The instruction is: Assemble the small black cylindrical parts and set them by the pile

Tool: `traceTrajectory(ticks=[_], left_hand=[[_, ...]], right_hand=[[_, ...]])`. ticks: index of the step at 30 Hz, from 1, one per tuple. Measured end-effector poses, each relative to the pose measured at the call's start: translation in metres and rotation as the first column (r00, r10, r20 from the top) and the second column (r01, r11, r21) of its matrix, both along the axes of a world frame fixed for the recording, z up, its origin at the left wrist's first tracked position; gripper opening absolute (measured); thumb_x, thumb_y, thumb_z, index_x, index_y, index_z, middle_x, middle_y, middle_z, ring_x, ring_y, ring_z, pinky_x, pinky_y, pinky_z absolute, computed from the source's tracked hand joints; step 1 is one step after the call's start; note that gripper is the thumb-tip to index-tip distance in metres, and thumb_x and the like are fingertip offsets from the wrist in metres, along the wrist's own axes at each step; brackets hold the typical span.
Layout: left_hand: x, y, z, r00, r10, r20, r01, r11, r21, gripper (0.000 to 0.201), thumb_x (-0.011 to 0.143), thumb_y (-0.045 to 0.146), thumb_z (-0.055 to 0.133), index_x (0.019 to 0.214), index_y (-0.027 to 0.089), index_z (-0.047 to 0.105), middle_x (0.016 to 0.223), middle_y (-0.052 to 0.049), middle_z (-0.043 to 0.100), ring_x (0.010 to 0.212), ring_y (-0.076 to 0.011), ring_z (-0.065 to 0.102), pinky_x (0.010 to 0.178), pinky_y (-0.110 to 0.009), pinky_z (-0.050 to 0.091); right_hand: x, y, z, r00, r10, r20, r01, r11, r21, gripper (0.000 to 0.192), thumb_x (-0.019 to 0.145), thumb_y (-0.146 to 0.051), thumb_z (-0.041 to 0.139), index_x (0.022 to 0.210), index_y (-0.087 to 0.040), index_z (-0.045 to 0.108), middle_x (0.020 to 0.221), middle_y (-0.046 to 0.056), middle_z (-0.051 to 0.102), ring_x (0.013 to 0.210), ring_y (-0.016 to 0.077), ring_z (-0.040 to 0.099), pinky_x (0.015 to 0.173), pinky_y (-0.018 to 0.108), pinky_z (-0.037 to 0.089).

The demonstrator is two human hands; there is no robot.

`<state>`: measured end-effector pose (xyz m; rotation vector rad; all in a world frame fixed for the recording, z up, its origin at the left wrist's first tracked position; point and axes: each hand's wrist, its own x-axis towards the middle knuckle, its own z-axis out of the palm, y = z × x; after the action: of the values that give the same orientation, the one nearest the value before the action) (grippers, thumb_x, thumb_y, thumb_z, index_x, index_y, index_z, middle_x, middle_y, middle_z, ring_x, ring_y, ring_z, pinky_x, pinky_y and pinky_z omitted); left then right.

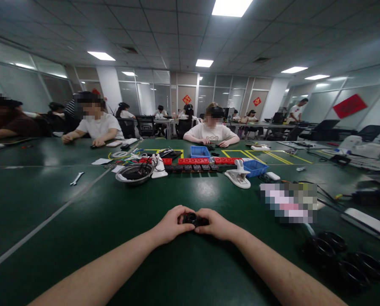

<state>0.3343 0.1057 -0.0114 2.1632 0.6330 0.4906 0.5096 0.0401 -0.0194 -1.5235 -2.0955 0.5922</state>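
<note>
Both hands meet over the green table (139, 272), in the middle of the view. Between them is a small black part (192, 218) with a round, ring-like opening facing me; its exact kind does not show. My left hand (173, 224) grips it from the left, thumb in front and fingers curled behind. From the other side my right hand (215, 224) closes round its right end, thumb and fingers near those of the left. The fingers hide much of the part.
Several black rings (353, 272) lie at the lower right, near a white power strip (368, 223). Farther off are a metal bowl (134, 174), a white clamp-like stand (239, 174), blue baskets (255, 168) and red strips (192, 161). A wrench (77, 179) lies left. People sit across the table.
</note>
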Motion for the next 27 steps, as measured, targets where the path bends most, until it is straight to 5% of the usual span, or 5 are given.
traceTrajectory(ticks=[11,27], left_hand=[[0.0019,0.0013,-0.0049,1.0,0.009,0.024,-0.01,1.0,0.016,0.031,0.066,0.028,0.06,0.095,0.019,0.056,0.078,0.001,0.046,0.06,-0.0096,0.04,0.055,-0.02,0.034],[0.0006,-0.0052,-0.0003,1.0,0.03,-0.003,-0.029,0.998,0.047,0.035,0.066,0.027,0.059,0.1,0.021,0.053,0.077,0.002,0.045,0.057,-0.0091,0.038,0.053,-0.02,0.032]], right_hand=[[-0.0028,-0.0013,0.0029,0.998,-0.026,0.055,0.025,1.0,0.019,0.016,0.065,-0.025,0.063,0.077,-0.016,0.057,0.074,-0.001,0.052,0.069,0.0123,0.047,0.062,0.022,0.035],[-0.0042,-0.0007,-0.0008,0.997,-0.012,-0.07,0.008,0.998,-0.064,0.02,0.065,-0.021,0.062,0.083,-0.015,0.056,0.079,0.0,0.052,0.07,0.0128,0.048,0.062,0.023,0.038]])
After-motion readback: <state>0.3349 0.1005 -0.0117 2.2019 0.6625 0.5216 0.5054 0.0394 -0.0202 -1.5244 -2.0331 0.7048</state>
